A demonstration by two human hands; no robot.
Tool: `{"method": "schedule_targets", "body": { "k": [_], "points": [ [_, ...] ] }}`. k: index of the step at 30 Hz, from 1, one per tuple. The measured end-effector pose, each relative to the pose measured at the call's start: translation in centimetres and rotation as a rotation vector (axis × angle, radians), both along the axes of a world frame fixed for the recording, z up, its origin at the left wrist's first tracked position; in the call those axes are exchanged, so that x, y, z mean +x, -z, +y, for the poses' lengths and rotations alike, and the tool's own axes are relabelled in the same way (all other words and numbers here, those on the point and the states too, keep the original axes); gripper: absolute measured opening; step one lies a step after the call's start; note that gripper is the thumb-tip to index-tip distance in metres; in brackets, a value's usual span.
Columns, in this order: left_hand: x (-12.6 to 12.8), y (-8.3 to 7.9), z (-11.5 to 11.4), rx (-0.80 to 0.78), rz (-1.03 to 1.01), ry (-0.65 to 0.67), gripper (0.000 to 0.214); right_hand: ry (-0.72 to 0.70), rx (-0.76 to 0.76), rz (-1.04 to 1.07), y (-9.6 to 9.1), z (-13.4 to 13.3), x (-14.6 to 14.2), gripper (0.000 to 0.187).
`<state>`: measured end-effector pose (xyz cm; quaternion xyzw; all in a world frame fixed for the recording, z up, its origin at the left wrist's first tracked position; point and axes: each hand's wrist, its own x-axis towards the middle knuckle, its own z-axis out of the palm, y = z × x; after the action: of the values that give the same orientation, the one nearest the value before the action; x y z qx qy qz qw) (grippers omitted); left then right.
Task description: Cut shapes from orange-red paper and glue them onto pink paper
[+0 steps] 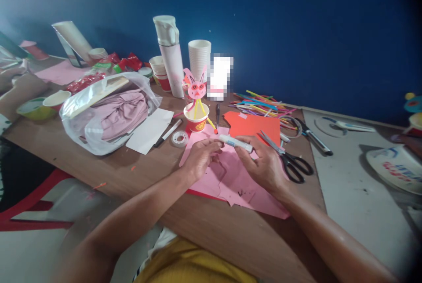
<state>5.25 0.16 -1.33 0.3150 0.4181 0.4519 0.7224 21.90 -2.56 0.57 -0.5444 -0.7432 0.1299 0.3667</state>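
Observation:
Between both hands, above a pink paper sheet (227, 177), is a slim white tube with a blue label that looks like a glue stick (231, 141). My left hand (202, 155) pinches its left end, fingers closed. Around its right end the fingers of my right hand (262, 164) are closed. Just beyond stands a red-and-white paper cup (197, 120), holding a pink paper cat face (197, 90) on yellow pipe cleaners. Black-handled scissors (290, 160) lie open beside my right hand, partly over an orange paper sheet (260, 127).
Left of the pink sheet are a tape roll (180, 139), a marker (168, 132), white paper (150, 131) and a plastic bag (108, 116). A tall flask (169, 59) and stacked cups (199, 56) stand behind. Pipe cleaners (260, 105) lie back right. Another person's hand (23, 81) shows far left.

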Motion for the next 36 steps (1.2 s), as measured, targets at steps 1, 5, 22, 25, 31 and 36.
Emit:
{"method": "schedule_targets", "body": {
  "k": [1,5,22,25,31,36],
  "points": [
    [0.0,0.0,0.0,-0.004,-0.008,0.002,0.014,0.001,-0.002,-0.002,0.0,0.0,0.0,0.024],
    [0.0,0.0,0.1,-0.017,-0.023,0.005,0.013,-0.001,0.001,0.003,0.1,-0.1,0.0,0.024],
    [-0.2,0.4,0.1,-0.028,0.071,0.024,0.009,-0.180,-0.495,0.981,1.3,2.2,1.3,0.025],
    [-0.3,0.3,0.1,0.007,0.103,0.030,0.009,-0.230,-0.570,1.096,1.1,2.4,1.5,0.028],
    [-0.3,0.1,-0.1,0.043,0.151,0.052,0.008,-0.173,-0.521,1.209,0.0,2.5,1.8,0.014],
    [-0.4,0.1,-0.2,0.077,0.173,0.082,0.008,-0.096,-0.408,1.127,0.6,3.0,2.8,0.020]
  ]
}}
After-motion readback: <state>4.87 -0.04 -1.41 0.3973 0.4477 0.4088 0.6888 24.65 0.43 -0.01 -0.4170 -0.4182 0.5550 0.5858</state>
